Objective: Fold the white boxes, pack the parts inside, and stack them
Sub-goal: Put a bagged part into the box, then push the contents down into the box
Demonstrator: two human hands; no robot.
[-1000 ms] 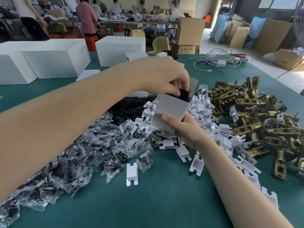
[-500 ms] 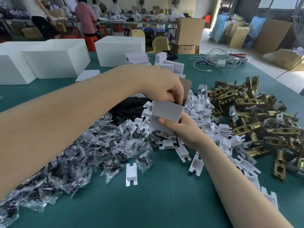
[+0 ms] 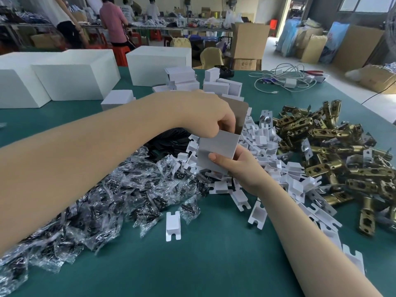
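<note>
- While the right hand (image 3: 240,168) grips the small white box (image 3: 216,151) from below, thumb pressed on its near face, the box sits tilted above the heap of white card pieces (image 3: 263,138), mouth up and flap (image 3: 241,113) standing open.
- A second ago a dark part showed at the box mouth under the left hand (image 3: 205,114); now no dark part can be seen there, and the fingers are curled down into the opening.
- Whether the left hand is pinching anything inside I cannot tell, since the box wall hides the fingertips.
- My reading: the part has gone in, so packing of this box looks nearly done, and closing the flap would follow.
- Over the same second the box has dropped lower and closer to the heap.
- Around it on the green table (image 3: 214,264): bagged black parts (image 3: 102,200) to the left, brass latches (image 3: 342,151) to the right.
- Folded small boxes (image 3: 220,86) lie beyond the hands, near the large white blocks (image 3: 75,76); this box is well apart from them, so stacking is not yet done.
</note>
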